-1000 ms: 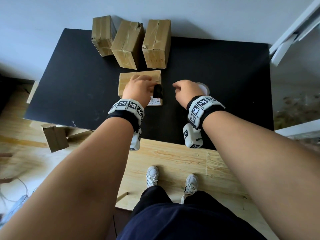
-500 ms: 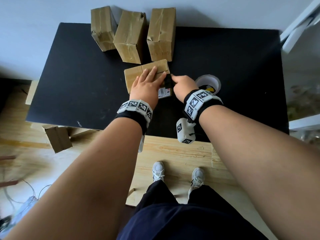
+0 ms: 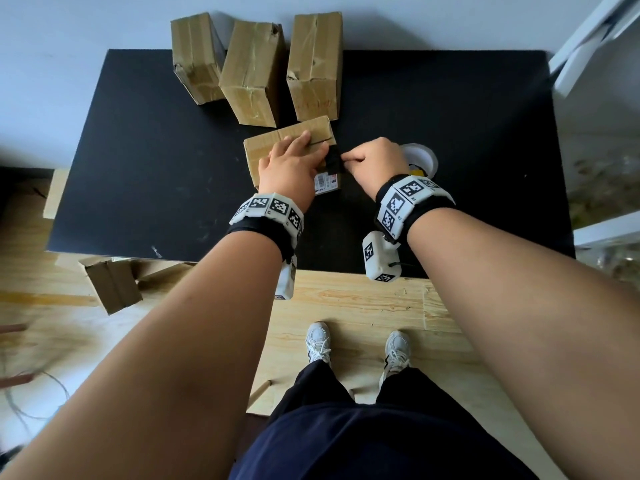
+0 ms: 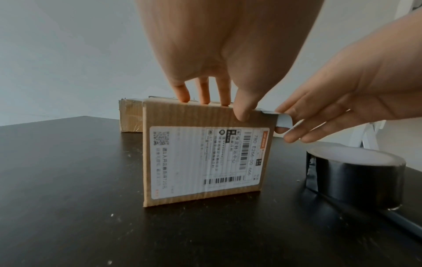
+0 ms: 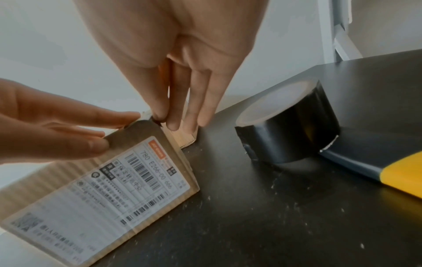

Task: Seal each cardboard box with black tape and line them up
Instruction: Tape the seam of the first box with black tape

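A small cardboard box (image 3: 273,142) with a shipping label (image 4: 205,159) stands on the black table (image 3: 138,150). My left hand (image 3: 298,152) lies flat on its top, fingers straight, thumb over the front upper edge. A short strip of black tape (image 3: 333,161) hangs off the box's right end. My right hand (image 3: 344,159) pinches that strip (image 4: 283,122) between thumb and fingers (image 5: 173,124). The black tape roll (image 3: 420,157) lies on the table just right of my right hand, also clear in the right wrist view (image 5: 287,130).
Three more cardboard boxes (image 3: 197,57) (image 3: 252,71) (image 3: 315,64) stand side by side at the table's far edge, just behind the small one. A grey and yellow utility knife (image 5: 388,169) lies beside the roll. Another box (image 3: 112,285) sits on the wooden floor at left.
My left hand went from curled over the box to lying flat on its top. My right hand moved left to the box's end and took hold of the tape strip.
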